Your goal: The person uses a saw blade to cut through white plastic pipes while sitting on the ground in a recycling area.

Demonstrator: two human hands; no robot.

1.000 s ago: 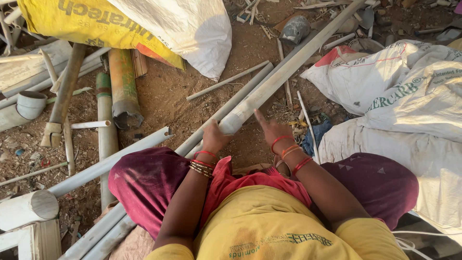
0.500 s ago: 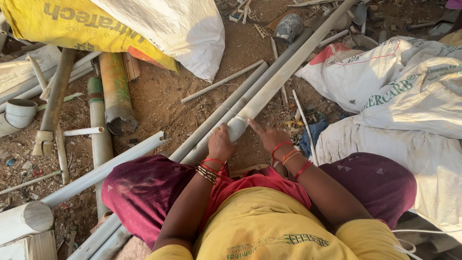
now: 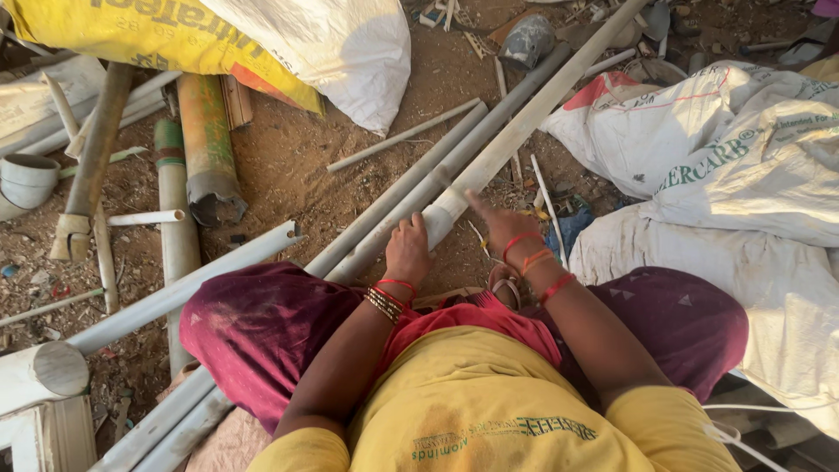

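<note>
I squat on bare dirt in maroon trousers and a yellow top. A long pale plastic pipe runs from between my knees up to the top right. My left hand rests on the grey pipes lying beside its near end, fingers curled over them. My right hand touches the near end of the pale pipe from the right, index finger stretched along it. Both wrists carry bangles and red threads.
White woven sacks are piled at the right, and a yellow-and-white sack at the top left. Loose pipes, a green-stained pipe, a wooden handle and a grey cap litter the dirt.
The long pale pipe has slid away from me toward the top right. Both hands have followed its near end forward, and the view has shifted slightly.
</note>
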